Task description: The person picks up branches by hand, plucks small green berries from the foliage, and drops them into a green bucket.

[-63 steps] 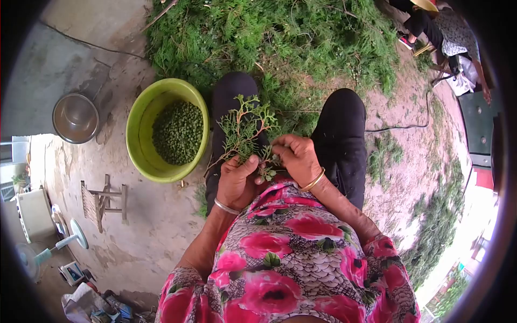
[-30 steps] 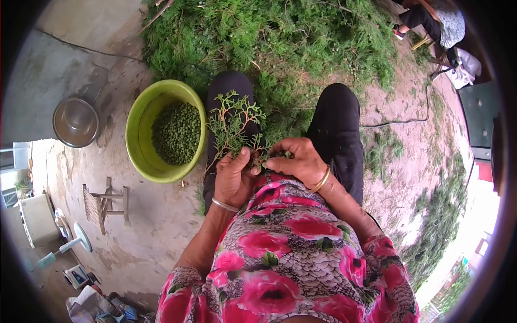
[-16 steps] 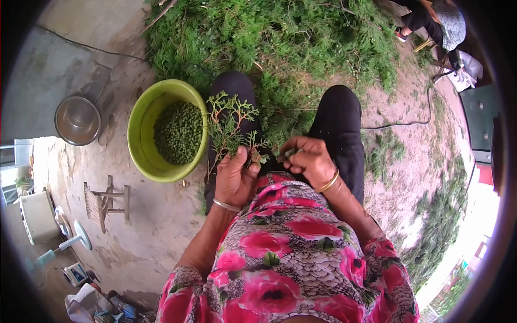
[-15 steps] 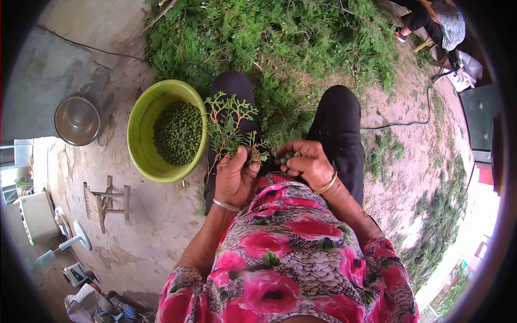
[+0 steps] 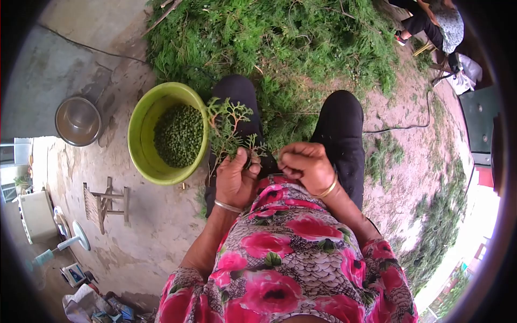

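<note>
My left hand point(image 5: 232, 175) is closed around the stem of a green conifer sprig point(image 5: 232, 116), pinched between thumb and fingers. The sprig's flat, scaly twigs stick up over my left knee. Just to the right, my right hand point(image 5: 308, 168) is curled shut, close to the sprig's lower tips. Its fingers hide the small green cones that showed in it a moment before. A lime-green bucket point(image 5: 141, 161) stands left of my knee, partly filled with small round green cones point(image 5: 180, 137).
A large heap of cut conifer branches point(image 5: 269, 43) lies ahead of my knees. A metal bowl point(image 5: 78, 121) and a small wooden stool point(image 5: 105, 204) are on the left. A black cable point(image 5: 398, 129) crosses the floor at right. Another person point(image 5: 431, 24) sits at top right.
My right hand's fingers have curled further in, covering the green cones that showed between them. The left hand keeps its hold on the sprig, almost unmoved.
</note>
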The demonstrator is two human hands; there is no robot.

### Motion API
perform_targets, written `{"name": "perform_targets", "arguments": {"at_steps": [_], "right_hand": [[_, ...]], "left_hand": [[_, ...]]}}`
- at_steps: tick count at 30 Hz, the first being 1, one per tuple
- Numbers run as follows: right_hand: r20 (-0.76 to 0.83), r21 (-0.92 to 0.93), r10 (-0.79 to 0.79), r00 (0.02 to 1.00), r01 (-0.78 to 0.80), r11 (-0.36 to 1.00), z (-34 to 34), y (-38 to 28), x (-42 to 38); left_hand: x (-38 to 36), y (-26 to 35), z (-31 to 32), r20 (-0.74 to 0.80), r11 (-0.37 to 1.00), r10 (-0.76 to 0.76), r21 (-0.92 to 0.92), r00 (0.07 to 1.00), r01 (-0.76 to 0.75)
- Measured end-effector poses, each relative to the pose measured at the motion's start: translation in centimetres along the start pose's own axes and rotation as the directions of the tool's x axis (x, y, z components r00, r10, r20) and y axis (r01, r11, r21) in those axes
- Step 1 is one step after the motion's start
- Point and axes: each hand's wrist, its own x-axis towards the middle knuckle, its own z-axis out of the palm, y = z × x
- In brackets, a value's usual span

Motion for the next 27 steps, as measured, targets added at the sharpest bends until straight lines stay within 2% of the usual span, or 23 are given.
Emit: {"name": "perform_targets", "arguments": {"at_steps": [1,2,3,4,7,12,14,15,17,19,20,21,22,24,25,26,27], "right_hand": [[-0.021,0.202,0.049,0.999,-0.044,0.978,-0.6,-0.5,0.0],[-0.002,0.328,0.041,0.999,-0.038,0.944,-1.6,-0.3,0.3],[-0.006,0.404,0.041,0.999,-0.035,0.914,-1.7,-0.5,0.5],[-0.021,0.475,0.033,0.999,-0.019,0.88,-2.1,-0.8,0.6],[-0.031,0.536,-0.036,0.999,0.047,0.843,-1.9,-1.6,1.3],[-0.097,0.454,-0.046,0.994,0.085,0.887,-1.4,-2.5,2.8],[-0.142,0.56,-0.023,0.99,0.1,0.823,-0.7,-3.2,3.1],[-0.138,0.553,-0.023,0.99,0.096,0.828,-0.6,-3.5,3.3],[-0.056,0.659,0.009,0.998,0.031,0.751,-0.4,-4.2,3.9],[-0.067,0.631,0.008,0.998,0.037,0.775,0.2,-4.7,5.1],[-0.074,0.612,0.007,0.997,0.04,0.79,1.1,-4.9,6.0],[-0.03,0.578,-0.025,0.999,0.038,0.815,2.5,-5.4,6.7],[0.02,0.58,-0.014,1.0,0.0,0.815,4.5,-5.9,7.7],[0.298,0.508,-0.15,0.943,-0.023,0.861,8.9,-7.3,9.4],[0.333,0.503,-0.138,0.933,-0.052,0.863,11.5,-8.2,9.9],[0.233,0.177,-0.215,0.948,0.176,0.968,14.4,-9.0,10.1],[0.164,-0.191,-0.332,0.929,0.36,0.913,16.1,-9.5,10.1]], "left_hand": [[0.0,0.3,0.1,-0.018,1.0,-0.013,-0.016,1.0,0.012],[-0.1,0.6,0.5,-0.035,0.999,-0.027,-0.031,0.999,0.026],[-0.8,0.4,1.3,-0.046,0.988,0.047,0.151,0.998,-0.04],[-0.9,0.3,1.6,-0.03,0.989,0.036,0.146,0.999,-0.031],[-0.8,0.4,1.6,-0.062,0.989,0.002,0.145,0.998,0.007],[-0.4,0.5,0.9,-0.044,1.0,-0.007,0.008,0.999,0.008],[-0.5,0.6,0.8,-0.059,1.0,-0.021,-0.008,0.998,0.02],[-0.5,0.6,0.7,-0.042,1.0,-0.015,0.009,0.999,0.015],[-0.5,0.6,0.5,0.014,1.0,-0.005,-0.005,1.0,0.005],[-0.4,0.7,0.6,0.089,0.999,0.005,-0.034,0.996,-0.002],[-1.2,1.5,1.3,0.032,0.996,-0.087,-0.012,0.996,0.088],[-1.1,1.4,0.8,0.053,0.992,-0.121,-0.015,0.991,0.121],[-0.9,1.3,0.2,0.071,0.988,-0.151,-0.016,0.986,0.152],[-0.7,1.0,0.3,0.045,0.995,-0.089,-0.04,0.995,0.091],[-0.7,1.0,0.3,0.047,0.996,-0.073,-0.056,0.996,0.075],[-0.9,1.1,0.2,0.03,0.997,-0.048,-0.064,0.998,0.05],[-1.1,1.3,0.2,0.038,0.993,-0.085,-0.075,0.996,0.088]]}}
